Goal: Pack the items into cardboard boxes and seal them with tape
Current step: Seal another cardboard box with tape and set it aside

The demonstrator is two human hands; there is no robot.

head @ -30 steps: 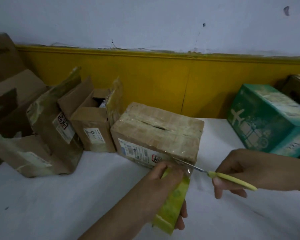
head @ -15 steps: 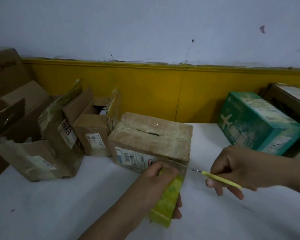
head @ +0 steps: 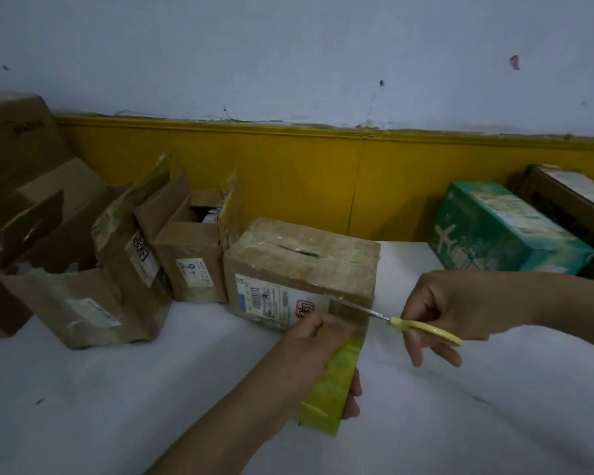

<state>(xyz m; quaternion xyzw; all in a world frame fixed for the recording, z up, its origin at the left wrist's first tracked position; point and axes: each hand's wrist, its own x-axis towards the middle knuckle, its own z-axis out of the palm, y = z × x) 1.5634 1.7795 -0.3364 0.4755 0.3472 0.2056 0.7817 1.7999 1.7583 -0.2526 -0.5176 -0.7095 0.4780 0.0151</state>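
Two hands are working at the front right corner of a sealed cardboard box (head: 306, 262), which is sitting near the middle of the white table (head: 100, 399) with clear tape shining over its top and front face. The left hand (head: 316, 341) is gripping a yellow-green tape roll (head: 333, 395), its fingers curled round it. It is holding the roll just below the box's front face, and a strip of tape (head: 352, 320) is running from the roll up to the box. The right hand (head: 460, 310) is clamping the yellow handles of a pair of scissors (head: 422, 329), with two fingers hanging loose beneath. The thin metal blades are pointing left and lying against the strip close to the box's corner, but it is not possible to tell whether they are parted.

Just left of the sealed box, a small open box (head: 189, 258) is standing with its flaps up and something pale showing inside. Further left, a torn carton (head: 83, 303) and larger brown cartons are crowding the table's edge. Well apart on the right, a green box (head: 504, 231) printed with a white aeroplane is resting by the yellow wall band (head: 323, 173), with a dark brown box (head: 570, 204) sitting behind it
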